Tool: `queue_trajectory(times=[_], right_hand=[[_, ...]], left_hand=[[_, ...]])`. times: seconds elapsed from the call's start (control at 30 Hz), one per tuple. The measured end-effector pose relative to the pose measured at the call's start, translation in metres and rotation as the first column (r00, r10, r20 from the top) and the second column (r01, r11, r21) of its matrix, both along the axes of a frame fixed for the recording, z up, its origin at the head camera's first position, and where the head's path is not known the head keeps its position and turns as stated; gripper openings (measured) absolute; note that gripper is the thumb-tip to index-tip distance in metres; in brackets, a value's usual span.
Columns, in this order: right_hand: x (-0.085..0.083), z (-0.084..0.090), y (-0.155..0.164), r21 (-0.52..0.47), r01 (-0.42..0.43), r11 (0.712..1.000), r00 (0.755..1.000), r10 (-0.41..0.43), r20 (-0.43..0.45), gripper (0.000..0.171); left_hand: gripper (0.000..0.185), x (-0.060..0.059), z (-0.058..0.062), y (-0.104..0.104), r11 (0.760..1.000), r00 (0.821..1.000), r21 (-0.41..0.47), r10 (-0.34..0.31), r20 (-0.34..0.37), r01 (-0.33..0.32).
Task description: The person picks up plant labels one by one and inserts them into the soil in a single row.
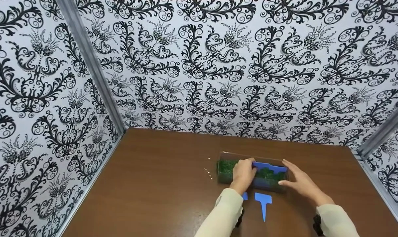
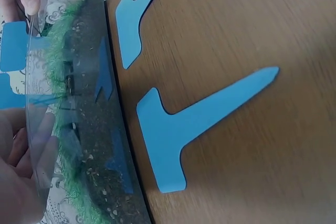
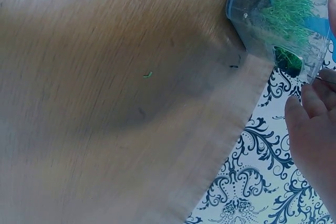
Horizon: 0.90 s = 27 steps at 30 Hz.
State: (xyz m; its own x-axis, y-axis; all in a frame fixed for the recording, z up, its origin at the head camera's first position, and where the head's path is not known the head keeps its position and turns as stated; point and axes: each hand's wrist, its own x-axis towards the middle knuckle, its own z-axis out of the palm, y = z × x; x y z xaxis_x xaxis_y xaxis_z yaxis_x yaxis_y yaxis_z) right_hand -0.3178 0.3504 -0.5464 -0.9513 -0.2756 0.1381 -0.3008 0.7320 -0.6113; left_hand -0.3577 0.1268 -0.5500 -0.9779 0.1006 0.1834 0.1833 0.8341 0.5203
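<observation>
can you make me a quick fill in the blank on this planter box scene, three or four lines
1. The clear planter box holds soil and ____ grass.
2. The plant labels lying on the wooden table in front of the box are ____ in colour.
3. The left hand rests on the box, while the right hand touches its ____ end.
4. Each loose label is shaped like the letter ____.

Missing words: green; blue; right; T
</observation>
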Motion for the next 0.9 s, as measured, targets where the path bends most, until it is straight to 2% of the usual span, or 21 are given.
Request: queue_trajectory(times=[0.27,0.43,0.9], right_hand=[[0.0023,0.0028,0.0003,-0.015,0.0,1.0,0.999,0.001,0.033,0.084],[0.0011,0.0021,0.0004,-0.013,0.001,1.0,1.0,0.0,0.03,0.084],[0.0015,0.002,0.0007,-0.019,0.011,1.0,0.999,-0.011,0.045,0.084]], left_hand=[[0.012,-0.0009,0.0018,0.0044,0.99,0.999,-0.139,0.036,0.023,-0.033],[0.014,-0.0017,0.0015,0.0048,0.99,0.999,-0.142,0.029,0.036,-0.024],[0.012,-0.0027,-0.0031,0.0078,0.983,1.0,-0.18,0.03,0.009,-0.028]])
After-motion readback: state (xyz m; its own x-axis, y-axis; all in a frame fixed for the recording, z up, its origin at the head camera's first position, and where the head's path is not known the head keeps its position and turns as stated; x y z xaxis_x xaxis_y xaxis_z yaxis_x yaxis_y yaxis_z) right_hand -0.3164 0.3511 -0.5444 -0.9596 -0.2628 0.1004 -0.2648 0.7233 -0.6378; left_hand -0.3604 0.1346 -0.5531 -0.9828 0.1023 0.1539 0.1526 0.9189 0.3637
